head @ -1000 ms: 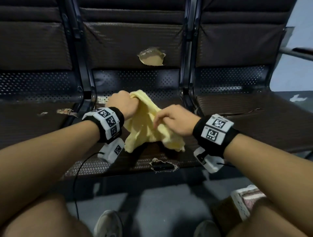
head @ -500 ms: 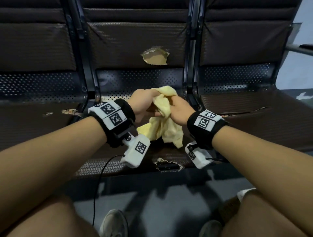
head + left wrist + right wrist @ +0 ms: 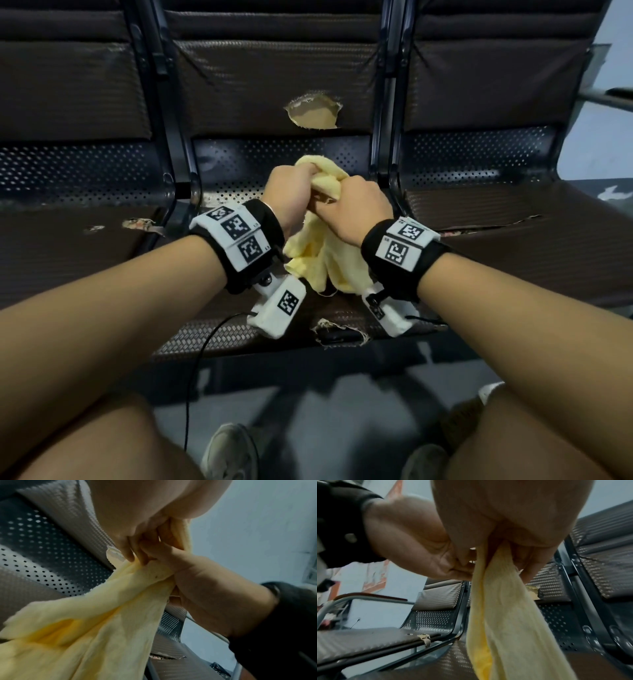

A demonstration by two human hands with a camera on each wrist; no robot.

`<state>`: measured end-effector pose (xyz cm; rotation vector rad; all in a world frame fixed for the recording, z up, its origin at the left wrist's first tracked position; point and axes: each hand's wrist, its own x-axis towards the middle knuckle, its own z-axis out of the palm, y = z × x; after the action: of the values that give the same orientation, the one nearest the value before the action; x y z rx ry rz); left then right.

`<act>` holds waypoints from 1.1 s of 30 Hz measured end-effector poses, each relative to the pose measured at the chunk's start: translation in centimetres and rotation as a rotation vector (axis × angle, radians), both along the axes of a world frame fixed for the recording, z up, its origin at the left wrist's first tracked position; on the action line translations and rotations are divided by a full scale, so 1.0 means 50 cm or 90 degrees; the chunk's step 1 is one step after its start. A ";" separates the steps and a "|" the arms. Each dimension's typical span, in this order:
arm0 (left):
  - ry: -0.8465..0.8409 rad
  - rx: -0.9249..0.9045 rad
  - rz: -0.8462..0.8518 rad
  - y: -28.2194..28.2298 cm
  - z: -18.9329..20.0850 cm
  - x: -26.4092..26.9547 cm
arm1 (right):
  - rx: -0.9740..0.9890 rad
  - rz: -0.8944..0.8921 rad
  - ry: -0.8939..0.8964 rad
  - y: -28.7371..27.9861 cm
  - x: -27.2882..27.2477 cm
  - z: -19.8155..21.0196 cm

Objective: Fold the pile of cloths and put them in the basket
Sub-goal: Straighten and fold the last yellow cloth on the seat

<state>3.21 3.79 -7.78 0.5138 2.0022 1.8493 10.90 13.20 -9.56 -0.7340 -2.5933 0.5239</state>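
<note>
A pale yellow cloth (image 3: 318, 260) hangs bunched above the middle seat of a dark bench. My left hand (image 3: 291, 192) grips its top edge, fingers curled into the fabric. My right hand (image 3: 356, 205) grips the same bunched top right beside it, knuckles nearly touching the left hand. In the left wrist view the yellow cloth (image 3: 89, 622) drapes down from both fists. In the right wrist view the yellow cloth (image 3: 501, 622) falls as a narrow strip from the curled fingers. No basket or cloth pile is in view.
A row of dark perforated-metal bench seats (image 3: 239, 329) with padded backs fills the view; the middle backrest has a torn hole (image 3: 313, 113). The seat's front edge has another tear (image 3: 337, 334). A metal armrest (image 3: 368, 599) stands at the bench's end. My knees and shoes are below.
Both hands have come together and risen slightly, gathering the yellow cloth from a spread hold into one bunch at its top.
</note>
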 end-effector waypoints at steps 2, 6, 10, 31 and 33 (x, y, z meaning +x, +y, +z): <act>0.049 -0.013 -0.012 -0.005 0.005 0.006 | -0.043 0.018 -0.008 0.006 -0.006 -0.003; 0.143 -0.058 0.005 -0.016 0.004 0.000 | -0.152 0.006 0.053 0.028 -0.002 -0.013; 0.149 -0.068 0.055 -0.028 -0.011 -0.020 | -0.160 0.060 -0.002 0.053 0.009 -0.033; 0.129 -0.052 0.228 -0.091 -0.051 -0.136 | 0.008 0.124 -0.042 0.124 0.061 -0.047; 0.126 -0.054 0.224 -0.103 -0.057 -0.149 | 0.079 0.156 -0.147 0.133 0.065 -0.065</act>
<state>-4.25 -1.35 -10.64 0.3483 2.4214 1.9618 14.15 19.85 -12.80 -0.4605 -2.9216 0.3608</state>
